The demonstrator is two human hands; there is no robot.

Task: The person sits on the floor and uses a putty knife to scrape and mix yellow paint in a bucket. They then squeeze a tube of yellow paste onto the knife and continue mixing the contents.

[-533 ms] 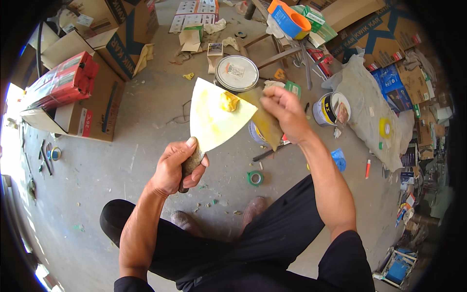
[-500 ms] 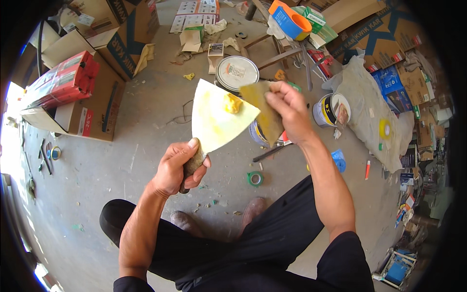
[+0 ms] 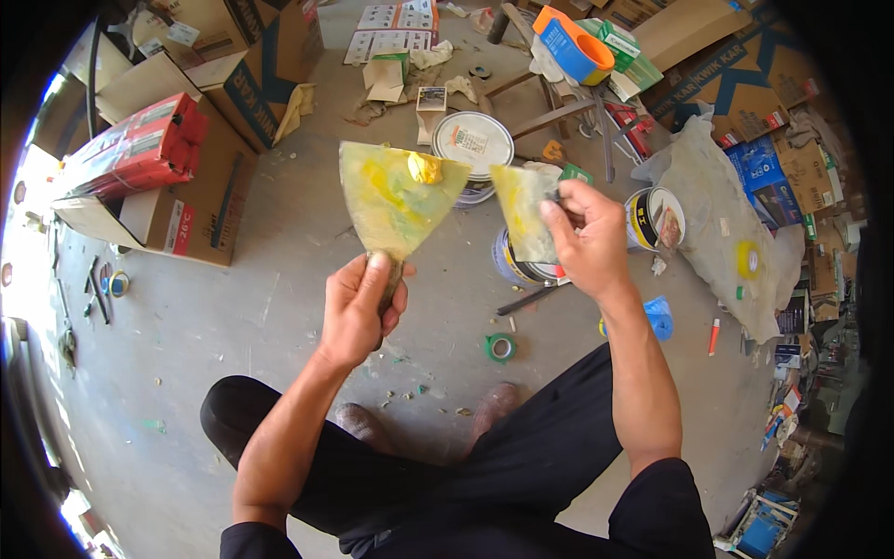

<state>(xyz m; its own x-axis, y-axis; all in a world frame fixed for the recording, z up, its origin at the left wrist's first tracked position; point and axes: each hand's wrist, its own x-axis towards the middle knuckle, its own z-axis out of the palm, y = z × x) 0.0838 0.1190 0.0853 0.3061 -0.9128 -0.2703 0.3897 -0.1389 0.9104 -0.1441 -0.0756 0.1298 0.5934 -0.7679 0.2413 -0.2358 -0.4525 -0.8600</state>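
Note:
My left hand (image 3: 358,307) is closed round the handle of a wide, fan-shaped putty knife (image 3: 386,210), its blade pointing up and away from me. Yellow and greenish smears cover the blade, and a lump of yellow putty (image 3: 425,168) sits near its far right corner. Between the thumb and fingers of my right hand (image 3: 593,242) is a flat, roughly rectangular scraper (image 3: 521,210), streaked with yellow. A narrow gap separates scraper and blade. Beyond them stands a lidded tin (image 3: 473,138); another tin (image 3: 510,261) is partly hidden behind the scraper.
A third tin (image 3: 655,219) stands right, beside a grey plastic-like sheet (image 3: 722,200). Green tape (image 3: 501,348) lies on the floor before my feet. Cardboard boxes (image 3: 209,200) with red packages (image 3: 140,144) are at left. An orange-and-blue container (image 3: 573,51) sits at the back.
The putty knife has turned left in my left hand, and its blade looks less bright. The scraper, before overlapping the blade's corner, is now apart from it and shows a yellow-streaked face.

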